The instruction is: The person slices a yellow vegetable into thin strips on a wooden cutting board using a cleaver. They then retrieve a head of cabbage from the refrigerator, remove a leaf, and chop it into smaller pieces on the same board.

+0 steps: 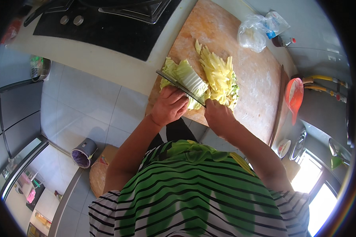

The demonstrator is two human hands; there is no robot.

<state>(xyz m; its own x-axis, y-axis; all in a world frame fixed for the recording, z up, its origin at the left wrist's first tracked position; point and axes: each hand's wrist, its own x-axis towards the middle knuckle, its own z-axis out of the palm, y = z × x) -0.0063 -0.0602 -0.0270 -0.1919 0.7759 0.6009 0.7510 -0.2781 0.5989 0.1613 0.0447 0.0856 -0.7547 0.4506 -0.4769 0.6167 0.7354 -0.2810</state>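
My right hand (220,118) is closed around the handle of a kitchen knife (182,88), whose blade points up and left across a piece of napa cabbage (192,79). On the near side of the blade, my left hand (170,105) rests with bent fingers on the cabbage, close to the blade. The cabbage lies at the left edge of a large wooden cutting board (252,74). Beside it, to the right, is a heap of pale yellow cut strips (218,75), which look like potato. Chopped green pieces (235,89) lie along the heap's right side.
A black gas cooktop (106,32) is at the upper left. Past the board are a clear plastic bag (252,35) and a bottle with a red cap (283,41). An orange-red plastic scoop (294,91) stands at the right. A waste bin (84,152) is on the floor.
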